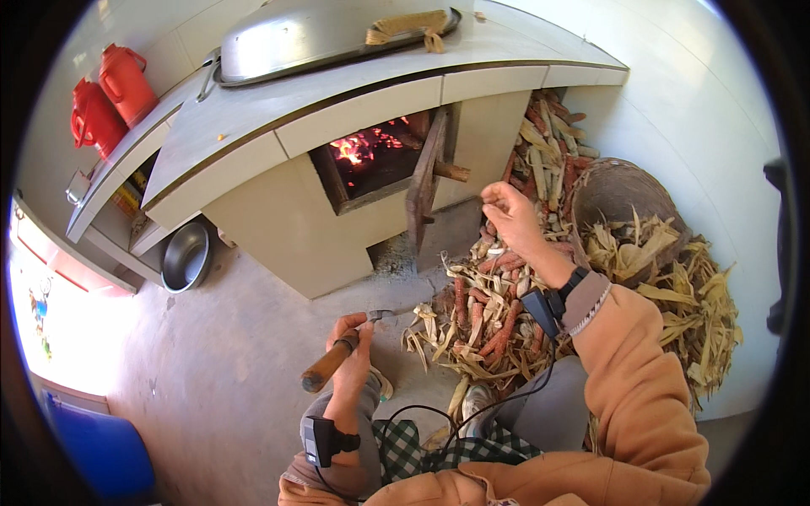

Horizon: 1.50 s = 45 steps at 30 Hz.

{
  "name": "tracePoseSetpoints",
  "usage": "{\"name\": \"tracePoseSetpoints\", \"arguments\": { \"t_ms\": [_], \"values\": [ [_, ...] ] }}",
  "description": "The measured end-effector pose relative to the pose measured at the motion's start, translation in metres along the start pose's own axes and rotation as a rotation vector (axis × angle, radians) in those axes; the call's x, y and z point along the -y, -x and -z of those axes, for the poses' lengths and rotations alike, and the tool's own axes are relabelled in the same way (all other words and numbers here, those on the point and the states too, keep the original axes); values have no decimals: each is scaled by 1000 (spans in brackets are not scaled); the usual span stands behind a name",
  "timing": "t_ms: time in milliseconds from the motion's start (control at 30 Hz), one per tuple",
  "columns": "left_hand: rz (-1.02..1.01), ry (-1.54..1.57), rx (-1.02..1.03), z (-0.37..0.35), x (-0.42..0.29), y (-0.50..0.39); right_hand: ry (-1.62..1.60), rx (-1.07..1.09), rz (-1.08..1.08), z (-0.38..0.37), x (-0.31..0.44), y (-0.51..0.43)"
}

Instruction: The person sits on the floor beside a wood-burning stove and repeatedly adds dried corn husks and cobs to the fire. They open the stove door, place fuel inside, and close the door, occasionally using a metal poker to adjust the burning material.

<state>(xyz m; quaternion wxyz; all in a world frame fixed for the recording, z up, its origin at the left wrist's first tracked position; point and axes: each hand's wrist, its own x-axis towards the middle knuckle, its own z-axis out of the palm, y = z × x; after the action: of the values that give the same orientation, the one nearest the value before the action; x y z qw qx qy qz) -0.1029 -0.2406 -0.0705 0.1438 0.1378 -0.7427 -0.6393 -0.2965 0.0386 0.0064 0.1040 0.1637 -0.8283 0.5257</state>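
My left hand (352, 345) is closed around a tool with a wooden handle (326, 367) and a small metal end (380, 314); the rest of the tool is hidden. To the right, my right hand (509, 209) is raised near the wooden knob (452, 171) of the stove door (425, 177), apart from it, with fingers curled and nothing seen in them. The door stands swung outward from the tiled stove, and embers glow in the firebox (373, 148). Below my right hand lies a heap of red corncobs and husks (493, 316).
A wicker basket (626, 190) with dry husks lies at the right wall. A large metal lid (297, 38) covers part of the stove top (506, 47). Red thermos flasks (98, 120) stand at the left, above a metal basin (186, 256). A blue container (98, 446) sits lower left.
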Motion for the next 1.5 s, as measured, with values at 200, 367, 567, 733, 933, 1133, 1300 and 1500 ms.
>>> {"name": "tracePoseSetpoints", "arguments": {
  "t_ms": [200, 367, 567, 733, 933, 1133, 1300, 1500],
  "values": [
    [57, -102, 17, 3, -9, 2, -36, 86, 164, -71, 17, -52],
    [12, -129, 22, 8, -11, 1, -65, 59, 293, -115, 23, -77],
    [63, -26, 40, 9, -7, -2, 39, 61, 286, -123, 15, -82],
    [81, 203, -21, 6, -1, -10, -40, 180, 68, -91, 9, -27],
    [-88, 285, -180, 3, -16, -28, -162, 221, -169, -21, 19, 78],
    [-68, 265, -297, 26, -35, -83, -194, 257, -249, 24, 28, 148],
    [34, 219, -351, 41, -13, -129, -263, 220, -427, 24, 14, 171],
    [89, 192, -404, 42, 17, -170, -276, 265, -452, 18, -4, 176]
  ]
}}
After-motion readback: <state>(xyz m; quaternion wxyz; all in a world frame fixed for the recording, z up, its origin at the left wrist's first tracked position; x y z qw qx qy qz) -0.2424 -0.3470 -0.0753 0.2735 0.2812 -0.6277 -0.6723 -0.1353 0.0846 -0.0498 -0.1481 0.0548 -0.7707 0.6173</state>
